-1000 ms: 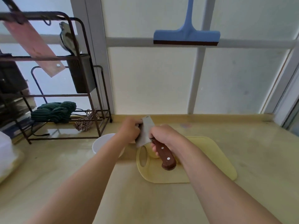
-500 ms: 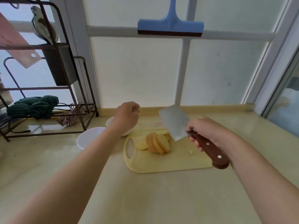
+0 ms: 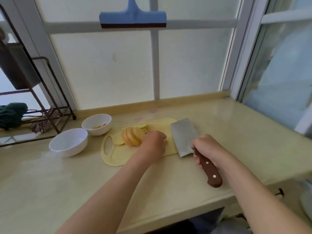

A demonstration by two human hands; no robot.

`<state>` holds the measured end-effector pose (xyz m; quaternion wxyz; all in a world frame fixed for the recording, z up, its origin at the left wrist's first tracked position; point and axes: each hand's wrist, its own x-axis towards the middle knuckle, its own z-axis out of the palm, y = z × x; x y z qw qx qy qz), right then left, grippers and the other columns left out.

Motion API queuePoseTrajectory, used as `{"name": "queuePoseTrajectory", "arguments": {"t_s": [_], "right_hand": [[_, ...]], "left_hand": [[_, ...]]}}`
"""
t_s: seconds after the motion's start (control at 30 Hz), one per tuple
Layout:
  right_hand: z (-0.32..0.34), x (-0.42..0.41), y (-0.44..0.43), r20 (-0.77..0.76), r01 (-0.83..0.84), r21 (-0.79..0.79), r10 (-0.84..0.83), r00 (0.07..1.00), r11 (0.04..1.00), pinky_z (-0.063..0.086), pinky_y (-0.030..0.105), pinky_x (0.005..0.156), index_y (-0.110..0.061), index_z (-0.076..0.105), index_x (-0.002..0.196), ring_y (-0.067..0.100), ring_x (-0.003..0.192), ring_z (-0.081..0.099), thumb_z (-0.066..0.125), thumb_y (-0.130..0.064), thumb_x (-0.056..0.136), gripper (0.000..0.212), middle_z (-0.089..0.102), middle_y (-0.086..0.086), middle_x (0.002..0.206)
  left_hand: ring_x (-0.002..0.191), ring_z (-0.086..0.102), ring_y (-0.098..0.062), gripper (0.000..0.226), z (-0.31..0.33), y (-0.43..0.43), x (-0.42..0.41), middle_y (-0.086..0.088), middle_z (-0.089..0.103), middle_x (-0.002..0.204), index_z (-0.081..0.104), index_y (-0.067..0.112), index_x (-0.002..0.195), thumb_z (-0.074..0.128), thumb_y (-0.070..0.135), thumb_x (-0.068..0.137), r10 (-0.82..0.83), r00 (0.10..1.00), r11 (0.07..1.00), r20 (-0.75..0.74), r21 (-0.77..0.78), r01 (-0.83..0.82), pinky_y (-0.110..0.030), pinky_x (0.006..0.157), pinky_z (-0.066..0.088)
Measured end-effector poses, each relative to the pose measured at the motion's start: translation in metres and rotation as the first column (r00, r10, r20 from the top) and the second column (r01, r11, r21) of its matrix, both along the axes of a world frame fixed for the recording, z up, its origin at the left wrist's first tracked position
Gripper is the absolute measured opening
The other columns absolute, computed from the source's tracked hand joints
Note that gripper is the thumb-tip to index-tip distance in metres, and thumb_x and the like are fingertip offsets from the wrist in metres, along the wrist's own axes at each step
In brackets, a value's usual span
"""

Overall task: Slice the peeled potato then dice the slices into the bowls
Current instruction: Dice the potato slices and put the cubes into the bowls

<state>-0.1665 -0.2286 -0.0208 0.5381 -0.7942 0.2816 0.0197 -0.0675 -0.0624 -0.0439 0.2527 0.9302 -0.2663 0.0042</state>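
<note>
A fanned stack of yellow potato slices (image 3: 132, 136) lies on the pale yellow cutting board (image 3: 118, 157). My left hand (image 3: 154, 144) rests on the board against the right end of the stack, fingers curled downward; what lies under them is hidden. My right hand (image 3: 208, 149) grips the brown handle of a cleaver (image 3: 183, 136), whose blade is held tilted over the board's right end. Two white bowls stand left of the board. The far bowl (image 3: 98, 131) holds a few potato bits, while the near bowl (image 3: 67, 152) looks empty.
A dark metal rack (image 3: 50, 102) with a green cloth (image 3: 11, 114) stands at the left on the counter. A blue squeegee (image 3: 132, 17) hangs on the window frame behind. The counter's front edge (image 3: 194, 206) drops off near my arms.
My left hand has come from over the far bowl down to the board beside the slices. The cleaver has swung lower and closer to the board's right end.
</note>
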Motion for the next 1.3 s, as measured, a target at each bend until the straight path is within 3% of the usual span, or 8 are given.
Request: {"name": "queuePoseTrajectory", "arguments": {"t_s": [0.17, 0.3, 0.43, 0.57, 0.8, 0.97, 1.07, 1.3], "right_hand": [[-0.005, 0.007, 0.01, -0.02, -0.058, -0.007, 0.058, 0.998, 0.998, 0.046, 0.027, 0.041, 0.0, 0.051, 0.085, 0.022, 0.035, 0.05, 0.043, -0.003, 0.088, 0.009, 0.053, 0.015, 0.062], [-0.006, 0.007, 0.009, -0.028, -0.095, -0.002, 0.094, 0.995, 0.996, 0.047, 0.028, 0.045, -0.002, 0.051, 0.081, 0.023, 0.038, 0.051, 0.044, -0.005, 0.085, 0.008, 0.053, 0.014, 0.058], [-0.005, 0.004, 0.006, -0.016, -0.118, 0.03, 0.119, 0.993, 0.993, 0.046, 0.027, 0.045, -0.005, 0.049, 0.081, 0.023, 0.039, 0.05, 0.046, -0.005, 0.086, 0.005, 0.052, 0.014, 0.06], [-0.005, 0.001, 0.004, -0.008, -0.129, 0.064, 0.13, 0.992, 0.99, 0.043, 0.027, 0.047, -0.008, 0.047, 0.08, 0.022, 0.043, 0.049, 0.049, -0.005, 0.087, 0.008, 0.051, 0.014, 0.063], [-0.005, -0.001, 0.004, 0.0, -0.105, 0.101, 0.106, 0.994, 0.989, 0.043, 0.027, 0.047, -0.009, 0.047, 0.079, 0.021, 0.042, 0.048, 0.05, -0.006, 0.089, 0.011, 0.052, 0.013, 0.063], [-0.004, -0.002, 0.003, 0.013, -0.096, 0.101, 0.095, 0.995, 0.99, 0.044, 0.026, 0.044, -0.008, 0.047, 0.079, 0.022, 0.041, 0.048, 0.05, -0.006, 0.089, 0.01, 0.052, 0.013, 0.062], [-0.005, -0.002, 0.002, 0.018, -0.093, 0.091, 0.091, 0.996, 0.992, 0.044, 0.026, 0.044, -0.008, 0.048, 0.077, 0.023, 0.04, 0.048, 0.051, -0.005, 0.088, 0.011, 0.052, 0.012, 0.06], [-0.009, 0.005, 0.001, 0.009, -0.092, 0.08, 0.091, 0.996, 0.993, 0.043, 0.028, 0.047, -0.008, 0.048, 0.081, 0.023, 0.042, 0.046, 0.052, -0.004, 0.084, 0.007, 0.051, 0.013, 0.056]], "left_hand": [[0.066, 0.05, -0.031, 0.017, -0.006, -0.005, 0.004, -0.02, 0.058, 0.07, 0.055, 0.0, 0.066, 0.05, 0.005, 0.081, -0.001, 0.998, 0.999, 0.069, 0.035, -0.002, -0.035, 0.058, 0.034], [0.062, 0.038, -0.026, 0.024, -0.004, -0.006, 0.004, -0.018, 0.051, 0.064, 0.048, 0.005, 0.059, 0.053, 0.005, 0.082, -0.032, 0.994, 0.999, 0.109, 0.038, 0.028, -0.035, 0.056, 0.027], [0.076, 0.054, -0.027, 0.016, -0.004, -0.007, 0.007, -0.011, 0.062, 0.079, 0.063, 0.006, 0.074, 0.057, 0.01, 0.088, -0.074, 0.987, 0.997, 0.144, 0.048, 0.068, -0.036, 0.067, 0.04], [0.089, 0.055, -0.021, 0.01, 0.0, -0.005, 0.013, -0.003, 0.062, 0.098, 0.068, 0.012, 0.095, 0.064, 0.021, 0.09, -0.143, 0.973, 0.99, 0.18, 0.038, 0.138, -0.029, 0.076, 0.041], [0.08, 0.057, -0.025, 0.006, 0.005, -0.009, 0.008, -0.007, 0.066, 0.087, 0.065, 0.009, 0.088, 0.062, 0.013, 0.087, -0.237, 0.943, 0.971, 0.233, 0.051, 0.232, -0.035, 0.071, 0.046], [0.079, 0.052, -0.019, 0.017, 0.011, -0.009, 0.007, 0.001, 0.059, 0.085, 0.064, 0.012, 0.105, 0.06, 0.012, 0.089, -0.263, 0.934, 0.962, 0.24, -0.011, 0.273, -0.032, 0.073, 0.046], [0.083, 0.056, -0.022, 0.016, 0.038, 0.013, 0.024, 0.001, 0.061, 0.087, 0.069, 0.012, 0.101, 0.06, 0.01, 0.088, -0.176, 0.938, 0.98, 0.297, -0.032, 0.194, -0.032, 0.076, 0.046], [0.078, 0.056, -0.016, 0.015, 0.097, 0.141, 0.089, 0.003, 0.064, 0.079, 0.072, 0.018, 0.086, 0.059, 0.01, 0.089, 0.349, 0.9, 0.93, 0.263, -0.216, -0.297, -0.025, 0.072, 0.044]]}}
